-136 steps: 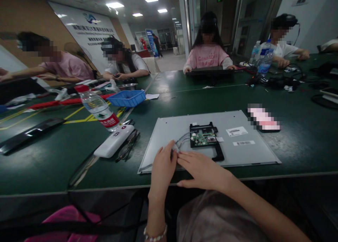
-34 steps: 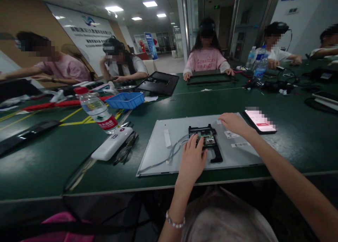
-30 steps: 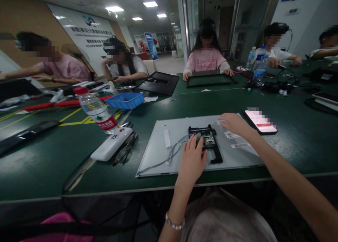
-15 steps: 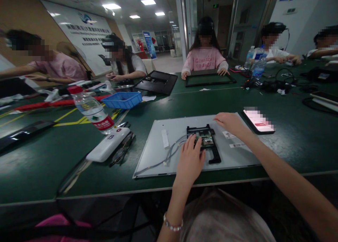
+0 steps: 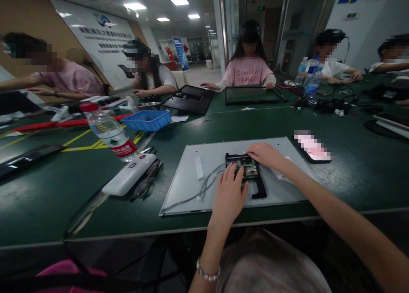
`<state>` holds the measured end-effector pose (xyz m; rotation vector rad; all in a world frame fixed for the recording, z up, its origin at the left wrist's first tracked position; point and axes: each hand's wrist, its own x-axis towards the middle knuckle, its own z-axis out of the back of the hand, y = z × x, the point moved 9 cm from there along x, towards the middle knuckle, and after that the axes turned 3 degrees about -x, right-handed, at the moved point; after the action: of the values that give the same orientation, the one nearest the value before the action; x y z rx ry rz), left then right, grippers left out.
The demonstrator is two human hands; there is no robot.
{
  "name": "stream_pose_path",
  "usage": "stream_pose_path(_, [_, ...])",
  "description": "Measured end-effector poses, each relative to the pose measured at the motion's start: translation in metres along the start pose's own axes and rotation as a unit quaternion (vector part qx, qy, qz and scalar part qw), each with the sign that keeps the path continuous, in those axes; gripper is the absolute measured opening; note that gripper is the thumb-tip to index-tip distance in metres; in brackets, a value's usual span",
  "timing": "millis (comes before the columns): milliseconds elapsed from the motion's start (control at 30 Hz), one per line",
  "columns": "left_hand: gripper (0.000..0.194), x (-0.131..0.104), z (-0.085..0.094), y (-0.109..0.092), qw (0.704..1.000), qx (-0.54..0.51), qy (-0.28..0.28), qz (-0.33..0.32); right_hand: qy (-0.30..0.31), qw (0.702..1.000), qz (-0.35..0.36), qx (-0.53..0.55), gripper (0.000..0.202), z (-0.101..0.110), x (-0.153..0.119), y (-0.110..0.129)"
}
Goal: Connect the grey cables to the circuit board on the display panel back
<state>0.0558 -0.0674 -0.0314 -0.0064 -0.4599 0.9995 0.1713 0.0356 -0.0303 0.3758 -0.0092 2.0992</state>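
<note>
A pale grey flat panel (image 5: pixel 182 173) lies on the green table in front of me. On it rests a black frame (image 5: pixel 259 186) with a green circuit board (image 5: pixel 251 170). Grey cables (image 5: pixel 208 183) run from the board's left side to the panel's lower left corner. My left hand (image 5: pixel 230 192), fingers spread, lies over the left part of the board and frame. At the frame's upper right corner is my right hand (image 5: pixel 266 154), its fingers bent together; whether anything is between them is hidden. A white strip (image 5: pixel 199 168) lies on the panel's left part.
Left of the panel are a white power bank (image 5: pixel 129 175), glasses (image 5: pixel 147 182), a water bottle (image 5: pixel 111 133) and a blue tray (image 5: pixel 147 121). A phone (image 5: pixel 311 147) lies to the right. Across the table a person (image 5: pixel 249 71) touches a black frame (image 5: pixel 255 102).
My right hand has moved left, from the panel's upper right part to the frame's corner. My left hand has stayed in place. The person opposite has moved one hand outward from the black frame.
</note>
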Motion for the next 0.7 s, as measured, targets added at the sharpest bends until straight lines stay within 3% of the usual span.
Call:
stream_pose_path(300, [0.042, 0.0, 0.0, 0.0, 1.0, 0.004, 0.004, 0.001, -0.016, 0.996, -0.003, 0.085, 0.026, 0.001, -0.003, -0.004])
stream_pose_path(500, [0.043, 0.001, 0.0, 0.0, 1.0, 0.007, 0.007, 0.001, -0.086, 0.99, -0.053, 0.103, 0.028, 0.044, -0.018, -0.026])
stream_pose_path(600, [0.043, 0.001, 0.0, 0.001, 1.0, 0.004, 0.004, 0.001, -0.047, 0.991, -0.096, 0.083, 0.027, 0.052, -0.038, -0.047])
stream_pose_path(700, [0.043, 0.001, -0.001, 0.001, 1.0, 0.001, 0.001, 0.0, 0.014, 0.988, -0.133, 0.08, 0.029, 0.042, -0.063, -0.069])
